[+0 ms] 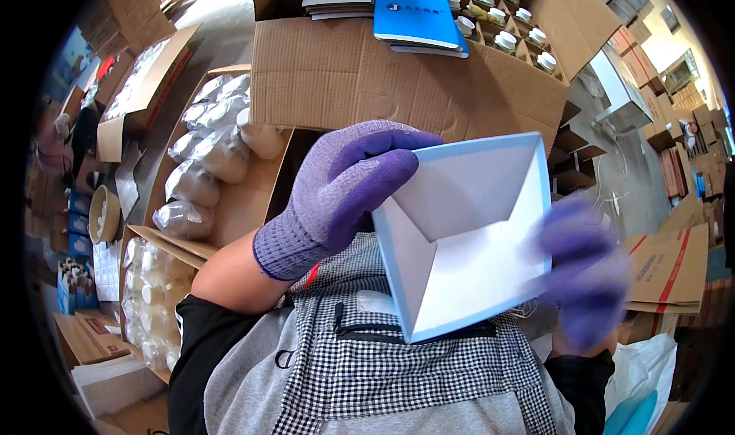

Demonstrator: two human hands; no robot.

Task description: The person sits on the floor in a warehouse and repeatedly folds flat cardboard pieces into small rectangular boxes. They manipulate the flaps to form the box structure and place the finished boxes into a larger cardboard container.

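Observation:
My left hand (pixel 352 179), in a purple knitted glove with a coated palm, is closed on the upper left rim of a light blue box (pixel 467 312). The box is tilted with its mouth toward me, showing a bare white inside. At the box's right edge is my right hand (pixel 582 267), gloved the same way. Motion smears its fingers, and whether it touches the box cannot be told. Beyond the box stands a large cardboard carton (pixel 406 83). Blue booklets (pixel 413 10) lie on its near edge.
White-capped bottles (pixel 505 41) stand between dividers in the large carton. To the left, a carton holds plastic-wrapped round containers (pixel 222 156), with more wrapped containers (pixel 153 297) below it. Flattened cardboard (pixel 670 270) lies to the right. A white plastic bag (pixel 643 377) is at lower right.

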